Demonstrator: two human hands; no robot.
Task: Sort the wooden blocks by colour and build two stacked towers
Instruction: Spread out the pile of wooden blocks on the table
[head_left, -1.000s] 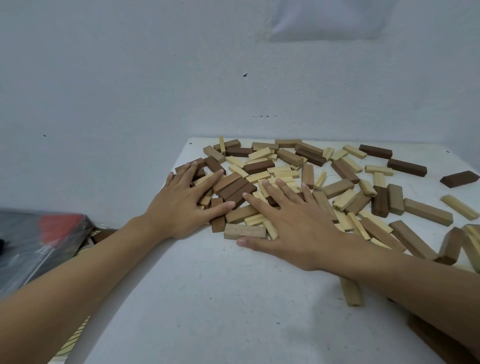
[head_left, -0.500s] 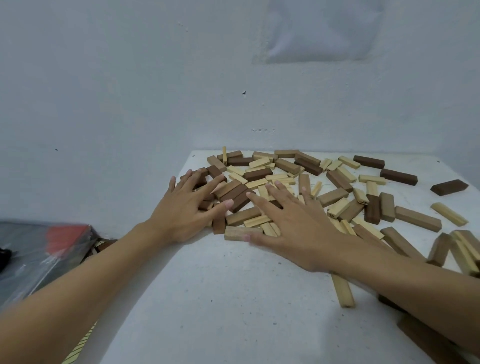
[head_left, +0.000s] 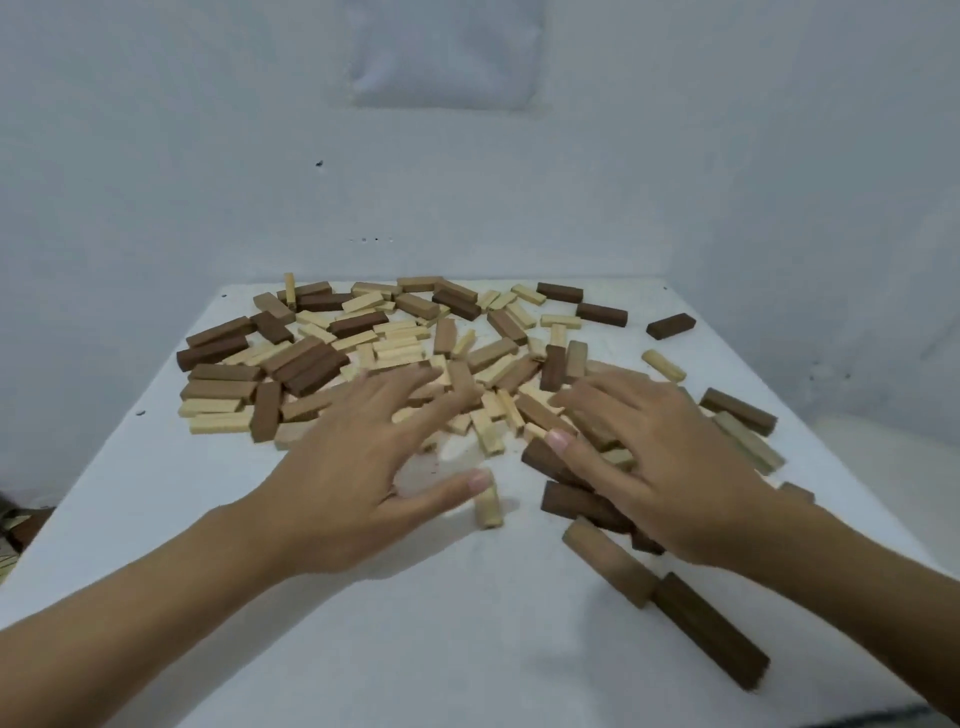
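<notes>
The left hand (head_left: 358, 467) and right hand (head_left: 660, 467) are lying spread, straight fingers pressing the scattered pale and brown rectangular wooden blocks (head_left: 395, 338) mid-frame, which are lying flat, long axes pointing every way. The white table (head_left: 363, 649) is showing across the lower left of the frame.

The blocks (head_left: 395, 343) spread before me from 9 to 3 o'clock are all bare wood, smooth-sided and matt, with no gloss on any of them. The pale block (head_left: 488, 506) at the centre looks like raw light timber. The dark block (head_left: 709, 631) at 5 o'clock is deep brown, faintly streaked along its length, and the mid-brown block (head_left: 605, 569) just beside it is the same dull wood. The bench (head_left: 363, 649) top is white, matt and lightly speckled. The wall (head_left: 156, 156) at 12 o'clock is pale painted plaster, dull and slightly rough. The patch (head_left: 447, 52) high on it may be paper or thin plastic; I cannot tell.
</notes>
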